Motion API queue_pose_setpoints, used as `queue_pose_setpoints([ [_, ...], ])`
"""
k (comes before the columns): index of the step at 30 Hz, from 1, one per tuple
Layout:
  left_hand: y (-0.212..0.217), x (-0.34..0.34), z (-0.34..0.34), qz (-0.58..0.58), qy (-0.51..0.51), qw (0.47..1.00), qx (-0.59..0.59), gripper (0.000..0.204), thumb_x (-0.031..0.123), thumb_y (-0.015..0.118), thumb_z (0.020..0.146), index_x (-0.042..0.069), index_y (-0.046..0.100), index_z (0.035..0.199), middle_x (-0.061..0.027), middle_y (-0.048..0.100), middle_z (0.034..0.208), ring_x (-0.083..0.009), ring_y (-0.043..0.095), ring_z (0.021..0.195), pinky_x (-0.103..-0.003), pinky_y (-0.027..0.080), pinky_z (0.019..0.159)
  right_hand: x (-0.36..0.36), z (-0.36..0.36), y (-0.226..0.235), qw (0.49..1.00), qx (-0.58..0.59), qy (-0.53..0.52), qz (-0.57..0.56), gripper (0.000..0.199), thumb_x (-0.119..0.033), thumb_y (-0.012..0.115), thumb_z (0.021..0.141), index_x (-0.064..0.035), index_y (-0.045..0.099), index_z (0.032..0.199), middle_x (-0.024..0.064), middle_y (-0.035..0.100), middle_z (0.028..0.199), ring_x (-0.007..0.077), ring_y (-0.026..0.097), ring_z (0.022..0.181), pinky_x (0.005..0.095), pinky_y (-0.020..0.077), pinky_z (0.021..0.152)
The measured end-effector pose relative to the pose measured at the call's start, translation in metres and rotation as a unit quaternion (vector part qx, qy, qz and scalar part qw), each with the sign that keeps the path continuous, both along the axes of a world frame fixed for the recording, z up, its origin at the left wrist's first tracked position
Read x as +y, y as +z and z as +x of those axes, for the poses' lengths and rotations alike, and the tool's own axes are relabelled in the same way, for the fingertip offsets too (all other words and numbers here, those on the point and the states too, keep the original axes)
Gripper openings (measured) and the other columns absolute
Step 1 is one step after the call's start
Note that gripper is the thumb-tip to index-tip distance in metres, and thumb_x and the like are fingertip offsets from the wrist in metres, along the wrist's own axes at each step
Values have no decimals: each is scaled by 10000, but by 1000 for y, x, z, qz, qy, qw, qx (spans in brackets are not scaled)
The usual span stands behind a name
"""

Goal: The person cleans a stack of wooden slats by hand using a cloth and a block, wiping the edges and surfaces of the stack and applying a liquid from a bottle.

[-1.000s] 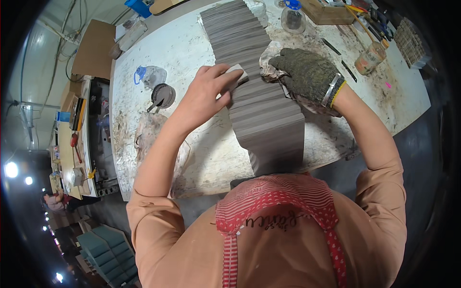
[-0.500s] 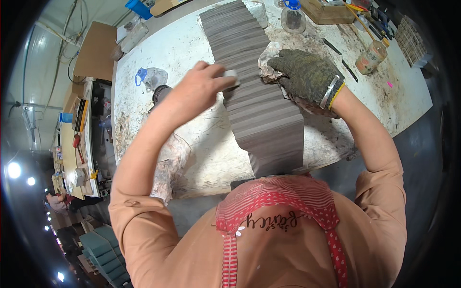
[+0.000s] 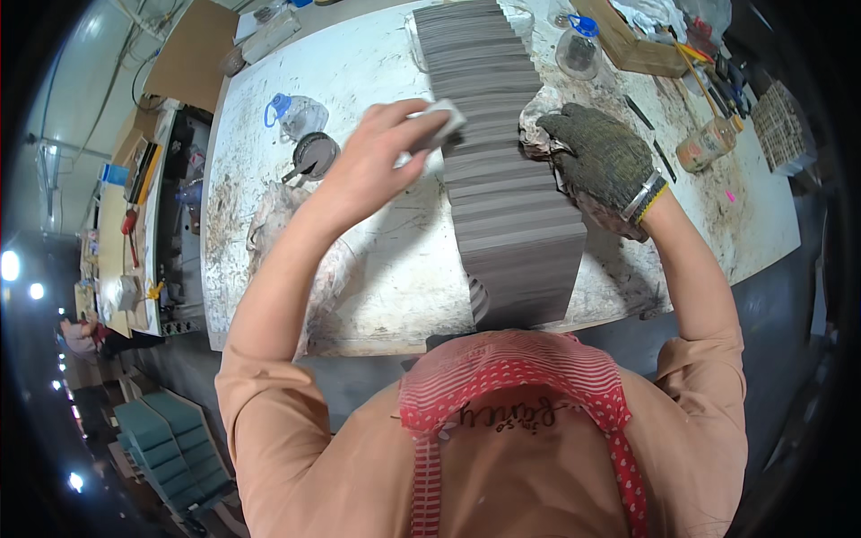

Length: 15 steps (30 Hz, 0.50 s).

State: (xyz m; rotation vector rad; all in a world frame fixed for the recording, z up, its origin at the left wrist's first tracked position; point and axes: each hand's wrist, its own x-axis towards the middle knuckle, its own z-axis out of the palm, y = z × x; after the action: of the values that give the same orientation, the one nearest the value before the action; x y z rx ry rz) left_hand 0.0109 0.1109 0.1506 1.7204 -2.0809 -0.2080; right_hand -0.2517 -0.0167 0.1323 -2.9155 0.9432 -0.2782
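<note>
A long row of thin grey sheets (image 3: 511, 208), stacked like overlapping steps, runs from my apron up the worktable. My bare left hand (image 3: 381, 152) is at its left edge, fingers closed around a small whitish block like a sponge (image 3: 454, 118), its underside dark. On the right edge rests my right hand (image 3: 605, 157) in a dark, stained knit glove with a yellow cuff. It is closed on a crumpled, stained cloth (image 3: 536, 125) pressed against the sheets. Left of my left hand stands a round black dish (image 3: 316, 152) with dark contents and a handle-like piece across it.
A clear jug with a blue handle (image 3: 300, 117) lies beyond the dish. Stained rags (image 3: 278, 220) lie under my left forearm. Across the white table (image 3: 386, 278) are a blue-capped bottle (image 3: 578, 56), a bottle with a brush (image 3: 708, 145), black strips (image 3: 639, 112) and a wooden box (image 3: 632, 47).
My left hand has moved farther up the sheets' left edge with the block. The right hand keeps its grip on the cloth. The view has shifted, and the black dish shows more fully.
</note>
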Motion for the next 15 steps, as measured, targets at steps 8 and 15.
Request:
queue_pose_setpoints([
  [8, 3, 41, 55, 118, 40, 979, -161, 521, -54, 627, 690, 103, 583, 1184, -126, 533, 1219, -316, 494, 1076, -385, 435, 934, 0, -2, -3, 999, -16, 18, 29, 399, -268, 551, 845, -104, 570, 1208, 159, 567, 1215, 332, 520, 1145, 405, 399, 995],
  [15, -112, 184, 139, 116, 277, 950, -81, 452, 41, 631, 740, 55, 565, 1186, -157, 526, 1218, -363, 485, 1087, -433, 398, 952, 1, -9, -11, 963, -172, -89, 189, 385, -212, 651, 841, -41, 571, 1177, 161, 602, 1161, 285, 595, 1048, 333, 467, 893],
])
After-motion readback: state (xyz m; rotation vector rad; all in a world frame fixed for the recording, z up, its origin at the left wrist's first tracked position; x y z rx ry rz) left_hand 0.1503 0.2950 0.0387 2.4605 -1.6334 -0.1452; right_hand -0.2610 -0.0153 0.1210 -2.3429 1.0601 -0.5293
